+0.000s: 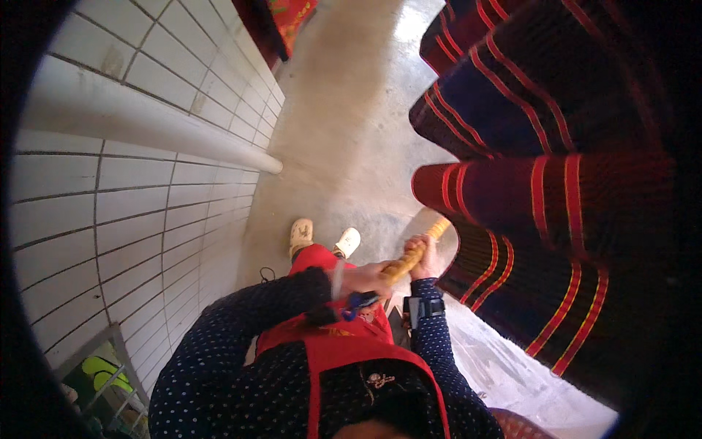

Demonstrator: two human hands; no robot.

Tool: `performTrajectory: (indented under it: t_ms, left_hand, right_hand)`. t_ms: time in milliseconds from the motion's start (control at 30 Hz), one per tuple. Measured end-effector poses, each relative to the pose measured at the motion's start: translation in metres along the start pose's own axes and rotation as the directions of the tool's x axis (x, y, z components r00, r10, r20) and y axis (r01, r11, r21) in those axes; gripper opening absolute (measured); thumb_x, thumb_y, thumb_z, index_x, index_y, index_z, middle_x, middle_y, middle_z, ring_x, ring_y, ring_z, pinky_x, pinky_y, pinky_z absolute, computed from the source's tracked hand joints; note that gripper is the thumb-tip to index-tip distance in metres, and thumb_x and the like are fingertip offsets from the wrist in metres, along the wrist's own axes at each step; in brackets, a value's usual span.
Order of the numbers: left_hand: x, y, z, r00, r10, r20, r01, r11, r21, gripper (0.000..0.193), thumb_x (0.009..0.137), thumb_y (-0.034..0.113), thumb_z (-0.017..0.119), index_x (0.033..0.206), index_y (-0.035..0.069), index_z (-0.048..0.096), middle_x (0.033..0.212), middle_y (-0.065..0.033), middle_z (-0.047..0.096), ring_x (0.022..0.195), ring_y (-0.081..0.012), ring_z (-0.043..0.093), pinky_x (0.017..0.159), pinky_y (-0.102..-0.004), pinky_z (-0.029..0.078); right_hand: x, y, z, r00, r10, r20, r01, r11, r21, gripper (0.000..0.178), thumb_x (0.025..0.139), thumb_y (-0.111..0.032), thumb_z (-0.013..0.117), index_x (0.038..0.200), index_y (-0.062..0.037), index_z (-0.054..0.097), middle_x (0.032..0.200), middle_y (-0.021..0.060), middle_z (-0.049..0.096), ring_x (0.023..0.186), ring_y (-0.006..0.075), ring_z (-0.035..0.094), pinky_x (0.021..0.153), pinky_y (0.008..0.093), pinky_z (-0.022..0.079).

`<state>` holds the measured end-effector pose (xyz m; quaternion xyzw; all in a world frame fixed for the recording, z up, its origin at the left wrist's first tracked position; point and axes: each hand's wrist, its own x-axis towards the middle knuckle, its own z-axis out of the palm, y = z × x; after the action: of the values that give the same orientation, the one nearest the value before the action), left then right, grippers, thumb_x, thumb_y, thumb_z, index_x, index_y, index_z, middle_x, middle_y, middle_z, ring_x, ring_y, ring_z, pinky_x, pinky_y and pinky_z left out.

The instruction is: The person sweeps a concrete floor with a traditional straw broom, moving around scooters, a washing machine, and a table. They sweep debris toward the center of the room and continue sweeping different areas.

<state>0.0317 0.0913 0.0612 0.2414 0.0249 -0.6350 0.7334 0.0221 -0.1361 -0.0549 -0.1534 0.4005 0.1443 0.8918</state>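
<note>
Both my hands grip a yellow, spirally banded stick (439, 229). It slants up to the right in front of my red apron (322, 256). My right hand (425, 256) is closed round it nearer the far end. Lower down, my left hand (365, 279) is closed on it and slightly blurred. A dark blue object (360, 302) shows just below my left hand; its kind is unclear. The far tip of the stick reaches close to a hanging dark cloth (504, 197) with red and yellow stripes. Whether the two touch, I cannot tell.
A white tiled wall (131, 186) with a thick pale pipe (153, 117) runs along the left. A metal rack (121, 373) with yellow-green items stands at lower left. White sheeting (504, 358) lies at lower right. Concrete floor (344, 110) stretches ahead; red fabric (291, 18) shows at the far end.
</note>
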Motion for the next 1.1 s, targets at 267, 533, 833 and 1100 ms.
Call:
performTrajectory:
  t_ms: [267, 533, 833, 1100]
  left_hand:
    - [-0.145, 0.049, 0.005, 0.805, 0.26, -0.534, -0.176, 0.963, 0.203, 0.076, 0.075, 0.003, 0.062, 0.137, 0.009, 0.019, 0.093, -0.0062, 0.052, 0.065, -0.0135, 0.056, 0.051, -0.0282, 0.049]
    - [-0.13, 0.186, -0.069, 0.691, 0.226, -0.687, -0.434, 0.889, -0.144, 0.049, 0.078, 0.004, 0.061, 0.117, 0.011, 0.032, 0.079, -0.0079, 0.054, 0.055, -0.0188, 0.058, 0.049, -0.0303, 0.05]
    - [-0.062, 0.275, -0.102, 0.916, 0.136, -0.377, -0.223, 0.954, -0.198, 0.03, 0.077, 0.007, 0.064, 0.1, 0.008, 0.044, 0.069, -0.0034, 0.053, 0.054, -0.0153, 0.055, 0.047, -0.0284, 0.048]
    - [-0.122, 0.325, -0.109, 0.888, 0.165, -0.429, -0.209, 0.976, -0.057, 0.044, 0.079, 0.009, 0.062, 0.117, 0.008, 0.039, 0.068, -0.0032, 0.051, 0.047, -0.012, 0.051, 0.042, -0.0245, 0.044]
  right_hand:
    - [0.067, 0.14, 0.193, 0.913, 0.375, 0.164, -0.323, 0.906, -0.273, 0.017, 0.087, -0.015, 0.056, 0.077, -0.0109, 0.044, 0.066, -0.0028, 0.043, 0.059, 0.0101, 0.046, 0.054, 0.0246, 0.041]
    - [0.234, 0.181, 0.307, 0.688, 0.652, 0.319, -0.528, 0.751, -0.396, 0.021, 0.088, -0.023, 0.057, 0.077, -0.0069, 0.047, 0.064, 0.0008, 0.046, 0.059, 0.0127, 0.049, 0.057, 0.0256, 0.044]
    - [0.26, 0.043, 0.28, 0.969, 0.243, 0.044, -0.219, 0.928, -0.303, 0.018, 0.088, -0.018, 0.057, 0.078, -0.0091, 0.045, 0.063, -0.0005, 0.044, 0.053, 0.0093, 0.043, 0.046, 0.0227, 0.041]
    - [0.246, 0.049, 0.362, 0.966, 0.027, 0.258, 0.136, 0.796, -0.589, 0.013, 0.084, -0.016, 0.057, 0.082, -0.0057, 0.048, 0.074, 0.005, 0.053, 0.066, 0.0182, 0.052, 0.065, 0.0326, 0.047]
